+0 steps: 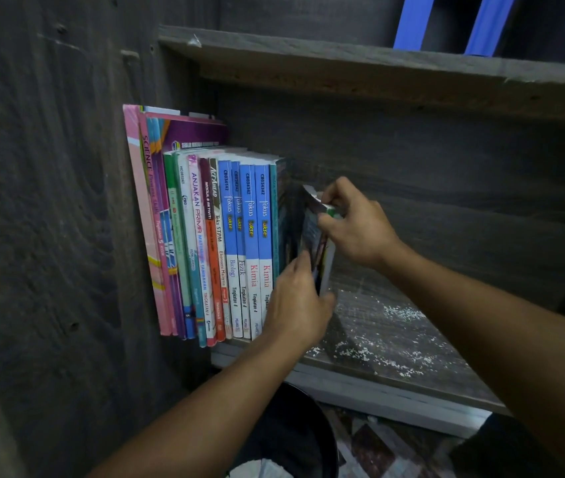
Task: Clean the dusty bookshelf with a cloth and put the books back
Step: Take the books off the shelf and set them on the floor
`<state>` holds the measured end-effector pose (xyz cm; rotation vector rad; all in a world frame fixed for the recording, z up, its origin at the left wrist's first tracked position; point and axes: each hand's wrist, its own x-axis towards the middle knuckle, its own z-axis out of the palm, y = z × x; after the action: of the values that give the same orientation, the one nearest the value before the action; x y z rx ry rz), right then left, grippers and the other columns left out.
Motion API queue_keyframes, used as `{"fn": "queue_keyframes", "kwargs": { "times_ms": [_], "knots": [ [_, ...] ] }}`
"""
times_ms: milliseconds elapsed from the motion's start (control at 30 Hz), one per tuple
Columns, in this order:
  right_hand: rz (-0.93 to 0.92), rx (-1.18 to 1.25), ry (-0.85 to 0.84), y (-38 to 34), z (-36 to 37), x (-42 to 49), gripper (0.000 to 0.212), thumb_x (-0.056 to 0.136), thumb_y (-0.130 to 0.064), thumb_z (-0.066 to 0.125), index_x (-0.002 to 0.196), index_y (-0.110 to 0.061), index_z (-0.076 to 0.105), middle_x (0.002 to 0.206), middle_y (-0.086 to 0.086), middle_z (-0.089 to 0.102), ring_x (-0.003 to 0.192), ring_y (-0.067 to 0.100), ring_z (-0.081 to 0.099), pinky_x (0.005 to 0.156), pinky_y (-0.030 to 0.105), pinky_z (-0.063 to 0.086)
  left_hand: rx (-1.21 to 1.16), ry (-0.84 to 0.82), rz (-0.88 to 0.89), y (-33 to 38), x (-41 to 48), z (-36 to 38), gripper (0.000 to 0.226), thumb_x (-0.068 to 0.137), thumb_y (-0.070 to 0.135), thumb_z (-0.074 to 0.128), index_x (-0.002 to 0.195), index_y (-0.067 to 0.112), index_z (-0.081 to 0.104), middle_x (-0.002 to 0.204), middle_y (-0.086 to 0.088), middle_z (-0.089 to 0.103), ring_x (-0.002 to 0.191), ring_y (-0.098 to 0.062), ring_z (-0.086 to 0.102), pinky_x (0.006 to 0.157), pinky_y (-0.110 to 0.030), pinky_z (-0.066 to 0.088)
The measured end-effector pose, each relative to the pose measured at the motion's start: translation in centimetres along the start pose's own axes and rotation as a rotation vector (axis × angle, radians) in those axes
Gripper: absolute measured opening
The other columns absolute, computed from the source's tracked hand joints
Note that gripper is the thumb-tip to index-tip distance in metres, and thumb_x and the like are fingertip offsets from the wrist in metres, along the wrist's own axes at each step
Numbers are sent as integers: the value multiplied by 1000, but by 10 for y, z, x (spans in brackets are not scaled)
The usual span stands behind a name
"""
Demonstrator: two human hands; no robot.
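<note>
dark grey wood-grain bookshelf [412, 343], seen close up from above. a row of books [226, 243] stands upright at the left end of the middle shelf board, spines facing out, packed against the left wall. several blue spines marked "fokus" close the row's right end. just right of the row, both hands hold one more book [315, 243], slightly tilted with its top nearer the row. the left hand [295, 305] is curled round the book's lower front edge. the right hand [357, 225] pinches the book's top corner between thumb and fingers. white dust [398, 312] speckles the bare board to the right of the held book. on the upper shelf [343, 67] stand two blue strips [412, 22]. below the shelf, a black round bin [295, 426] sits on a patterned floor [377, 443].
</note>
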<state>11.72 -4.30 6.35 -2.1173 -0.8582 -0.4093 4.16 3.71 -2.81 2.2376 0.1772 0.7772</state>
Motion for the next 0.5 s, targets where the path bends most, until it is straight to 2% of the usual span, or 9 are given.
{"fn": "queue_keyframes", "kwargs": {
  "times_ms": [100, 200, 233, 300, 367, 500],
  "knots": [
    [42, 77, 20, 5, 1, 5, 15, 91, -16, 63, 101, -18, 53, 114, 0, 65, 103, 19, 64, 70, 29, 52, 49, -47, -69, 4, 14, 8, 69, 86, 27, 71, 141, 13, 33, 131, -11, 53, 116, -31, 56, 94, -45, 50],
    [37, 175, 32, 13, 3, 7, 18, 90, -20, 68, 102, -23, 56, 118, -4, 63, 112, 11, 59, 75, 19, 46, 120, -65, -106, 8, 29, 13, 79, 87, 25, 70, 148, 9, 21, 137, -15, 46, 122, -34, 51, 96, -43, 47],
    [44, 236, 17, 16, 3, 6, 21, 89, -23, 70, 105, -25, 56, 121, -6, 62, 115, 9, 58, 77, 20, 49, 138, -69, -119, 9, 33, 14, 82, 88, 23, 69, 149, 9, 16, 139, -16, 44, 124, -34, 49, 96, -42, 45],
    [97, 398, -40, 21, 2, 1, 28, 90, -26, 70, 114, -25, 56, 126, -9, 58, 116, 7, 57, 74, 30, 59, 148, -66, -147, 9, 38, 17, 82, 89, 18, 67, 150, 10, 13, 140, -17, 44, 124, -34, 49, 95, -41, 45],
    [164, 510, -79, 28, -1, -6, 34, 92, -31, 66, 123, -24, 54, 127, -9, 57, 113, 8, 59, 80, 41, 61, 140, -33, -157, 10, 38, 20, 75, 90, 13, 65, 148, 12, 17, 135, -16, 48, 120, -34, 53, 92, -40, 47],
    [222, 490, -106, 40, -8, -15, 44, 96, -44, 56, 134, -23, 52, 130, -5, 59, 114, 14, 61, 85, 42, 59, 118, 28, -139, 12, 35, 22, 54, 92, 10, 60, 137, 13, 30, 126, -15, 54, 111, -34, 59, 87, -40, 52]
  ]
}}
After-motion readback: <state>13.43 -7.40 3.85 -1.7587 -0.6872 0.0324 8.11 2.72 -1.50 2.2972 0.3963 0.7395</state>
